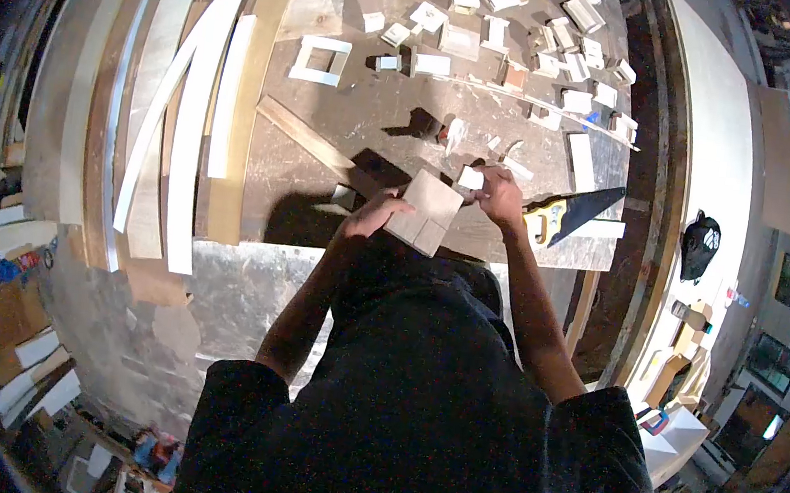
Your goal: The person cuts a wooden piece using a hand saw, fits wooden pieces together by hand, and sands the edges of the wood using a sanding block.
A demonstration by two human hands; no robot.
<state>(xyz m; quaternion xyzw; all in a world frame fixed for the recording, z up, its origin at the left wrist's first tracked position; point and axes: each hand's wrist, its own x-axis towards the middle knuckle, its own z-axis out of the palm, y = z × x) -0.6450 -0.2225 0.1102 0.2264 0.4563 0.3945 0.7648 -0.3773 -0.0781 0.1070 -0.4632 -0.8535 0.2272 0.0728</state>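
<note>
My left hand [376, 215] is closed around the left edge of a flat, squarish wooden board [428, 207], held tilted near the front edge of the workbench. Seam-like lines cross the board's lower part. Between the fingertips of my right hand [501, 198] is a small pale block [471, 177], just off the board's upper right corner. Whether block and board touch I cannot tell. To the right of that hand lies a handsaw [583, 214] with a yellow and black handle. A crumpled whitish scrap [455, 134] rests beyond the board.
Several small wooden blocks and frames, one a square frame [320, 61], cover the far side of the workbench [371, 109]. Long wooden strips [197, 130] are stacked at left. A narrow slat [305, 136] lies diagonally. At right, a black cap [700, 247] sits on a pale board.
</note>
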